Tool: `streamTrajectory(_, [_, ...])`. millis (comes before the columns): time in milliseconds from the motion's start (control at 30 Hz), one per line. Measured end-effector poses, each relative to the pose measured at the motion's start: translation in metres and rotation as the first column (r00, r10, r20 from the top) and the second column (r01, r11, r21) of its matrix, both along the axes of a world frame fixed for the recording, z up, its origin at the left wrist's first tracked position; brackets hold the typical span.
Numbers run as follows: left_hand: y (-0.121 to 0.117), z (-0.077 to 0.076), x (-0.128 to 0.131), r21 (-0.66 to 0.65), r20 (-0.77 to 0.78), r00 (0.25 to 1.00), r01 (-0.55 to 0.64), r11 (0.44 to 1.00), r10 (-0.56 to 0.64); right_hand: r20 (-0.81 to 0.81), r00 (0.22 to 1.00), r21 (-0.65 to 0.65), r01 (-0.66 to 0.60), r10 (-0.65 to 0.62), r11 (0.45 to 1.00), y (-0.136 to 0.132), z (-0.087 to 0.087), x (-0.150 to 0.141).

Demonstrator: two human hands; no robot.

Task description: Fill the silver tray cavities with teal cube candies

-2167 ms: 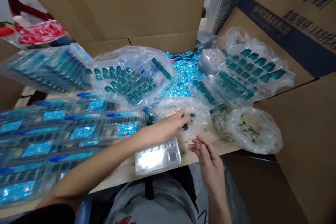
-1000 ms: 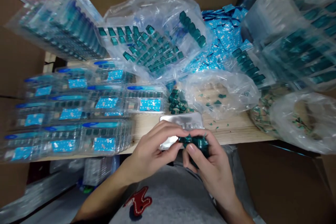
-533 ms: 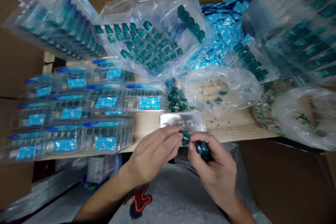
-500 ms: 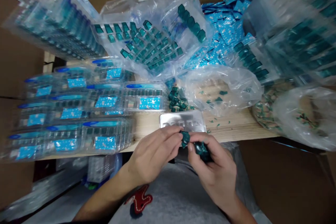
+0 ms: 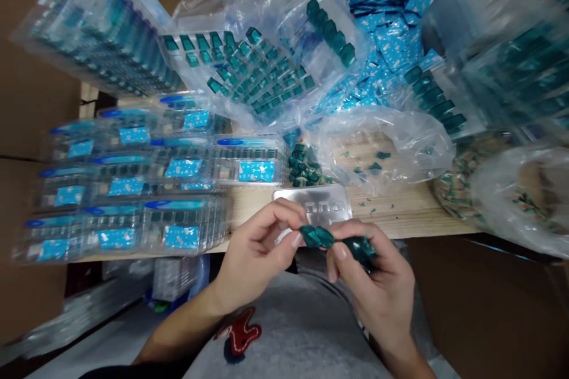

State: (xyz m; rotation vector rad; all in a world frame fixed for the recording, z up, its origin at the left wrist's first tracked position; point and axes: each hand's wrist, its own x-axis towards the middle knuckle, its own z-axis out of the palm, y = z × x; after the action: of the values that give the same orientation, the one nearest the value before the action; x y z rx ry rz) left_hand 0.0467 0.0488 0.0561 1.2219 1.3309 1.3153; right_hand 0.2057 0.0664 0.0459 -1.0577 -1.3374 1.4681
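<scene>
Between my two hands, over the table's front edge, is a crinkled piece of shiny teal plastic. My left hand pinches its left end between thumb and fingertips. My right hand grips its right end with thumb and forefinger, and more dark teal plastic sits in the curl of its fingers. Whether the two teal parts are joined, I cannot tell. Just behind the hands lies a silver metal tray with small square marks, partly covered by my left fingers. Beyond it is a heap of small teal pieces.
Clear packs with blue pens and blue sachets stand stacked at left. A large plastic bag bears rows of teal blocks behind. Blue sachets are piled at back right. Open plastic bags and teal scraps lie on the wooden table.
My left hand has turned and its fingers have opened out somewhat, showing more of the teal plastic. Both hands remain on it, the right slightly farther right. The whole view has shifted a little.
</scene>
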Motion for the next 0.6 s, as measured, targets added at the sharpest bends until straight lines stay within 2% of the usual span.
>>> streamTrajectory(100, [-0.001,0.0,0.002,-0.061,0.179,0.984,0.022,0.998,-0.01,0.009,1.0,0.083,-0.009,0.009,0.996,0.0,-0.002,0.0])
streamTrajectory(167, [-0.003,0.0,0.004,-0.07,0.184,0.982,0.054,0.996,-0.04,0.012,1.0,0.155,-0.001,-0.001,0.988,0.0,-0.003,-0.002])
streamTrajectory(233, [-0.006,-0.001,0.005,-0.062,0.104,0.993,0.058,0.996,-0.052,0.001,1.0,0.185,0.013,-0.014,0.983,0.0,-0.004,-0.003])
streamTrajectory(333, [-0.01,-0.002,0.003,0.09,-0.119,0.993,0.026,0.996,-0.015,0.002,1.0,0.163,0.01,-0.01,0.987,0.0,-0.004,-0.005])
streamTrajectory(400, [-0.011,-0.001,0.0,0.208,-0.313,0.95,0.079,0.975,-0.011,0.019,1.0,0.153,-0.011,0.008,0.988,0.0,-0.003,-0.004])
streamTrajectory(467, [-0.011,0.001,-0.004,0.231,-0.47,0.882,0.163,0.959,-0.037,0.057,0.998,0.172,-0.015,0.005,0.985,0.0,-0.002,-0.003])
streamTrajectory(533, [-0.01,0.003,-0.007,0.184,-0.495,0.865,0.198,0.963,-0.083,0.108,0.994,0.229,-0.005,-0.02,0.973,0.0,-0.001,-0.002])
streamTrajectory(600, [-0.009,0.003,-0.008,0.117,-0.39,0.91,0.199,0.973,-0.139,0.156,0.987,0.304,0.0,-0.05,0.953,0.0,-0.001,-0.002])
